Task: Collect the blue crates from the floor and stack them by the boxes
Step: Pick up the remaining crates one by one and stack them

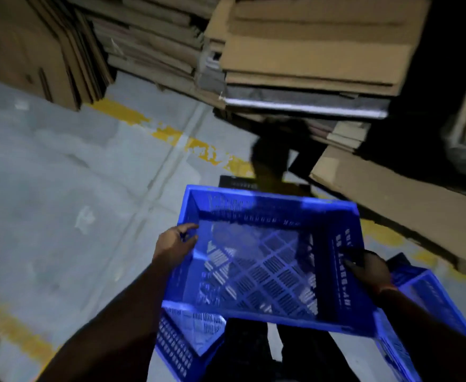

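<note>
above floor, both hands (174,245) grip blue crate (267,260) rims.

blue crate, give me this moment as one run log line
carried: blue crate, empty | left hand grips left rim | right hand grips right wall | two more crates low in view | cardboard stacks ahead

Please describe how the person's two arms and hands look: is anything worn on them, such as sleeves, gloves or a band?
Both forearms are bare: no sleeves reach into view, and neither the left hand nor the right hand wears a glove. A thin orange band circles the right wrist. No ring or watch is visible, though the picture is dim and blurred.
</note>
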A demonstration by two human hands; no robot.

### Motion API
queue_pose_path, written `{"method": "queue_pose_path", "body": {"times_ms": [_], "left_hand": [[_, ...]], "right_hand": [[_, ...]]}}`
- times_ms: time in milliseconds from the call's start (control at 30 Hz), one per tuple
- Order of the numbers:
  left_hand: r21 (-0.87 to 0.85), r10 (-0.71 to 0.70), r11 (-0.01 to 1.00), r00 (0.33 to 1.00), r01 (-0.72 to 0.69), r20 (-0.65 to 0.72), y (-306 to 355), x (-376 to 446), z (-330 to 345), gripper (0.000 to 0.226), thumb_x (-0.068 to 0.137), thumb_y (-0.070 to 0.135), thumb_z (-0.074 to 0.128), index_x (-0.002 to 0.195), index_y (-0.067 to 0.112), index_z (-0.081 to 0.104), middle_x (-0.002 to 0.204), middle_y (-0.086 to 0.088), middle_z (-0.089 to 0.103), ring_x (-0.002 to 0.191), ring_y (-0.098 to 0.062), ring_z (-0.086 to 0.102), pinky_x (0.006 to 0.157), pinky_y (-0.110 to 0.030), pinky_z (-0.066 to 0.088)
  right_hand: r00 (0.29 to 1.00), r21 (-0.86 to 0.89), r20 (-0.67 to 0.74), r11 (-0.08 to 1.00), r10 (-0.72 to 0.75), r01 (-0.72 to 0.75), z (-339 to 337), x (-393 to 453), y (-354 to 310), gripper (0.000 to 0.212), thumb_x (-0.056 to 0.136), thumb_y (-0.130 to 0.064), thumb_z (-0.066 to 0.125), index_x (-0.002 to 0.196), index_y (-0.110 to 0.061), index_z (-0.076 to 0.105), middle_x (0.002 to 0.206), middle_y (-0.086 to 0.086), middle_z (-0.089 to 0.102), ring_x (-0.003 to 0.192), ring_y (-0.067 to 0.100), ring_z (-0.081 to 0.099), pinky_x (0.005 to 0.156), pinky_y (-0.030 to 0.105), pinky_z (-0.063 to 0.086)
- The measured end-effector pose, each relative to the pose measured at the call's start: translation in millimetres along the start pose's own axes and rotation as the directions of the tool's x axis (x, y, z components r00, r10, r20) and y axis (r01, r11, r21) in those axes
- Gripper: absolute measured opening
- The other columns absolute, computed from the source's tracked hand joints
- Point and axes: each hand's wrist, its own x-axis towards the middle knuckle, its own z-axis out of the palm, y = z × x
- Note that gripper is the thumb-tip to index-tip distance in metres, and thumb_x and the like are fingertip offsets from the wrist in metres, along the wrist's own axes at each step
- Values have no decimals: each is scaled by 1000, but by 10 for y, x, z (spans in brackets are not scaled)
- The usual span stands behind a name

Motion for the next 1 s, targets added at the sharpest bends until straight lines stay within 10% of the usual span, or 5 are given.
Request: {"method": "queue_pose_path", "body": {"times_ms": [433,867,1000], "left_hand": [[91,389,907,901,-411,193,1148,-454,353,31,81,16,78,106,34,74,71,4,63,62,-12,57,68,-26,48],[277,645,448,522,-850,558,3351,-1985,2192,24,85,33,75,109,33,74,88,4,73,78,-15,66,64,-25,40],[145,655,404,396,-903,643,3859,-2867,2982,12,79,42,73,90,41,73,56,15,62,51,7,54,59,-25,42]], "right_hand": [[911,303,-304,935,278,-185,-14,-1619,1239,29,83,-13,71,109,-24,74,99,15,74,93,30,70,84,39,54],[631,643,-406,698,661,-317,337,-3962,3609,25,79,-18,75,100,-30,76,87,4,76,85,23,71,74,25,46],[536,730,-389,606,749,-317,450,-4795,4435,23,79,-16,75,99,-26,76,83,7,75,80,23,70,72,24,44]]}}
